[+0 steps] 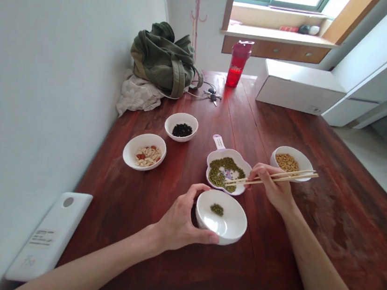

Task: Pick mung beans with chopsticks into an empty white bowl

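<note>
My left hand (pixel 186 219) grips the side of a white bowl (pixel 228 229), thumb at the near rim and fingers behind. A small heap of mung beans (pixel 217 209) lies inside it. In my right hand (pixel 273 185) is a pair of wooden chopsticks (pixel 290 175), their tips down among more green beans in a flower-shaped dish (pixel 211 183). That dish has a purple rim, a printed picture on its bottom and a short handle (pixel 219 142) at the far left. It stands just beyond the bowl.
Left of the dish are a bowl of black beans (pixel 180 137) and a bowl of pale nut pieces (pixel 131 160). A bowl of yellow beans (pixel 279 151) stands right. Further back are a green bag (pixel 158 58), keys (pixel 213 97), a red bottle (pixel 238 66) and a white box (pixel 295 89).
</note>
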### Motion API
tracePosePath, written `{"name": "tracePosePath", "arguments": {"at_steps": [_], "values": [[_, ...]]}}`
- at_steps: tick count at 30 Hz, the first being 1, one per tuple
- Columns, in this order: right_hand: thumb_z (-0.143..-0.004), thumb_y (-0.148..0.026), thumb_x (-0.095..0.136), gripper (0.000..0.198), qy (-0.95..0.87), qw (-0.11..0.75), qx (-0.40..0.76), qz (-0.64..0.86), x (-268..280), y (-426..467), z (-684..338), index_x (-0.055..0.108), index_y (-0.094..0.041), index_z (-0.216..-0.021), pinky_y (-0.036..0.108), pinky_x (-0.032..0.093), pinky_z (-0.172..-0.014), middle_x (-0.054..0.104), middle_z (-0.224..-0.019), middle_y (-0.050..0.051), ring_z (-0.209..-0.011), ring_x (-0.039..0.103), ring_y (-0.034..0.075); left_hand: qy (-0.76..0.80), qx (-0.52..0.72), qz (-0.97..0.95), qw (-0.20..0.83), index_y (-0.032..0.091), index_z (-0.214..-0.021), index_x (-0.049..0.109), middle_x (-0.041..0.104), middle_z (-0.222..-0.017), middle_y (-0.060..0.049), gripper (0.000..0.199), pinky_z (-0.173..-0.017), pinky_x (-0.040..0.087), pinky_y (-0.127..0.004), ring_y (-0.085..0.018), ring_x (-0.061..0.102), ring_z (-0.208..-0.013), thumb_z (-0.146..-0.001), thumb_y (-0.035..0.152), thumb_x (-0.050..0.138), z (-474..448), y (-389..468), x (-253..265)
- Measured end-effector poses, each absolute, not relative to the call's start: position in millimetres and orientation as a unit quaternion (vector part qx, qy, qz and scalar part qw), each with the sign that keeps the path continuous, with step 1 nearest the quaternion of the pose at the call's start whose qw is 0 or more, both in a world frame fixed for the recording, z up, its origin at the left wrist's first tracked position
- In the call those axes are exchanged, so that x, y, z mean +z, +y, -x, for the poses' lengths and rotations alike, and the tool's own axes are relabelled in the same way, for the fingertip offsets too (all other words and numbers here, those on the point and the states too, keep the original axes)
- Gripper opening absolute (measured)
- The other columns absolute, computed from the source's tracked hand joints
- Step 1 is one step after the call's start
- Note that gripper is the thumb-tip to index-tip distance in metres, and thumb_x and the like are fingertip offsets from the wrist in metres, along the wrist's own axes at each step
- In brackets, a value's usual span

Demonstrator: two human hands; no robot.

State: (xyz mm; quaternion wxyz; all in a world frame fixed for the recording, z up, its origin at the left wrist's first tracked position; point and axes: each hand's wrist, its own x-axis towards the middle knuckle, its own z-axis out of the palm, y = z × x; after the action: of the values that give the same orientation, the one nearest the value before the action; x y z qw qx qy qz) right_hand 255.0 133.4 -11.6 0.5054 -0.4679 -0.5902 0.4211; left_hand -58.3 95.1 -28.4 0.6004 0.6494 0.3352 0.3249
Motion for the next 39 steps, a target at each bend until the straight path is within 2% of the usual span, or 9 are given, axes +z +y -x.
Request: {"name": "tracePosePath", "arguments": {"at_steps": [7,15,23,39], "values": [[-0.105,-0.065,0.071,0.053,-0.582,0.512,0.418,0.474,-11.8,132.7,-253.9,0.082,-0.021,-0.076,0.031,0.061,-0.054,0.077,-0.068,0.006,-0.055,0.073,0.019,0.335,0.326,-0.648,0.601,0.023,-0.145,0.055,0.078,-0.133,-0.009,0.101,-0.104,0.056,-0.043,-0.035,0.076,-0.117,-0.068,0.056,0.110,56.8,94.1,-29.1],[-0.101,-0.066,0.075,0.052,-0.510,0.604,0.454,0.411,-3.8,128.2,-261.3,0.082,-0.024,-0.072,0.032,0.059,-0.046,0.072,-0.069,0.006,-0.056,0.073,0.021,0.341,0.323,-0.645,0.602,0.023,-0.146,0.054,0.078,-0.133,-0.010,0.104,-0.105,0.055,-0.043,-0.035,0.075,-0.117,-0.066,0.059,0.111,57.1,94.6,-28.6],[-0.107,-0.063,0.069,0.053,-0.609,0.509,0.409,0.450,-0.7,129.0,-255.5,0.083,-0.022,-0.076,0.031,0.060,-0.054,0.076,-0.070,0.006,-0.056,0.073,0.019,0.332,0.328,-0.650,0.600,0.024,-0.146,0.054,0.078,-0.134,-0.007,0.102,-0.104,0.055,-0.040,-0.033,0.075,-0.118,-0.068,0.055,0.111,58.0,94.2,-29.5],[-0.111,-0.058,0.062,0.055,-0.657,0.477,0.367,0.454,-0.5,130.1,-254.0,0.081,-0.022,-0.074,0.030,0.061,-0.055,0.077,-0.067,0.006,-0.058,0.075,0.019,0.342,0.323,-0.647,0.600,0.023,-0.146,0.055,0.077,-0.134,-0.010,0.104,-0.105,0.055,-0.043,-0.035,0.075,-0.119,-0.066,0.059,0.111,57.9,93.4,-29.4]]}}
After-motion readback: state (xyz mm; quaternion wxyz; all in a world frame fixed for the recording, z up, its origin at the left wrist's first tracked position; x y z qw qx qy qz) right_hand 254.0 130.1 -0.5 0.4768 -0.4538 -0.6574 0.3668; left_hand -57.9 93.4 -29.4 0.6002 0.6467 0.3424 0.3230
